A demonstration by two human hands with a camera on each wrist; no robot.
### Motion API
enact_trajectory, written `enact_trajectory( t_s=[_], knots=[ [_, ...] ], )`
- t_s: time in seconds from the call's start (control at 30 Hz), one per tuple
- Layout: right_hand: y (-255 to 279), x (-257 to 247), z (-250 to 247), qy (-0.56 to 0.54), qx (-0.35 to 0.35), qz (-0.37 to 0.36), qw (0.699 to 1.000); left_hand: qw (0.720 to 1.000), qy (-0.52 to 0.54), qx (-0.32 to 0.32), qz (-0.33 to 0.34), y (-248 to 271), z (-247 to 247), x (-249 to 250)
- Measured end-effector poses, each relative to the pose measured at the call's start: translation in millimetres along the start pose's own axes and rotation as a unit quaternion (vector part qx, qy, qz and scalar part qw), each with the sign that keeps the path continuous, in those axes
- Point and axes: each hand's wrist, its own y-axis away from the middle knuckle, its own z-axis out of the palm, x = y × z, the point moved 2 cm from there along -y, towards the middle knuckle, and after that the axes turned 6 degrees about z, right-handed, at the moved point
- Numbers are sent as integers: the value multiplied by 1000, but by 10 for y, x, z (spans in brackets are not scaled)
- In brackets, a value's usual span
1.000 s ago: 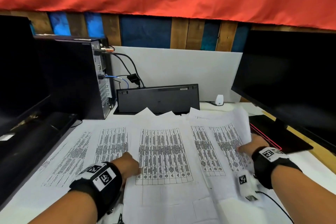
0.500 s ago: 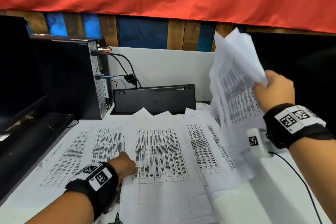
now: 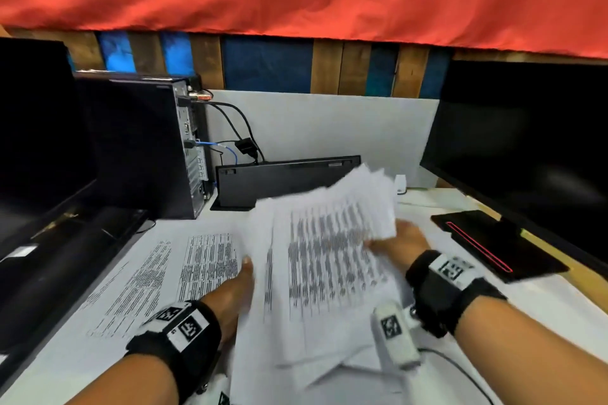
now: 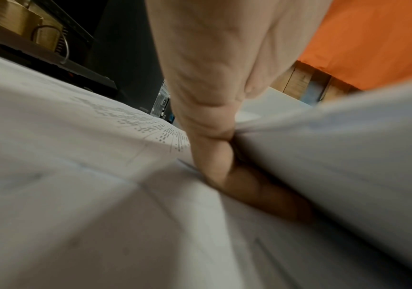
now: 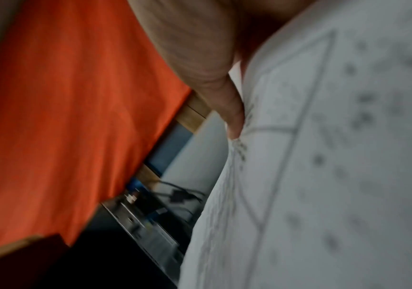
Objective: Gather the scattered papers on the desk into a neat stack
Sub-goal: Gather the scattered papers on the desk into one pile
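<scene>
Several printed sheets (image 3: 207,260) lie spread on the white desk (image 3: 559,322). My left hand (image 3: 235,279) rests flat on them, fingers pointing away from me. In the left wrist view its thumb (image 4: 207,152) presses on a sheet (image 4: 76,156), and another sheet arches over the fingers from the right. My right hand (image 3: 399,240) grips a blurred bundle of papers (image 3: 329,250) by its right edge, low over the middle of the desk and overlapping my left hand. The right wrist view shows the thumb (image 5: 232,117) pressed against that bundle (image 5: 323,176).
A black computer tower (image 3: 144,145) with cables stands at the back left, beside a dark monitor (image 3: 33,141). A black keyboard (image 3: 286,181) leans on the white partition. On the right are a large monitor (image 3: 526,148) and a black pad with a red line (image 3: 493,243).
My right hand picked up the right-hand sheets, raised them high, then swung them down and left over the middle sheets. My left hand stayed on the desk papers.
</scene>
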Motion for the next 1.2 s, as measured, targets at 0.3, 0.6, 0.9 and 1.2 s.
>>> enact_trajectory(
  t_s=[0.3, 0.6, 0.9, 1.2],
  knots=[
    [-118, 497, 474, 225, -98, 119, 962, 991, -134, 15, -14, 78, 42, 89],
    [-121, 538, 662, 322, -144, 30, 935, 986, -165, -10, 1, 123, 4, 106],
    [-561, 818, -322, 351, 78, 177, 916, 936, -345, 72, 14, 136, 13, 226],
    [-536, 659, -29, 206, -97, 125, 966, 948, -314, 43, -21, 31, 6, 90]
  ],
)
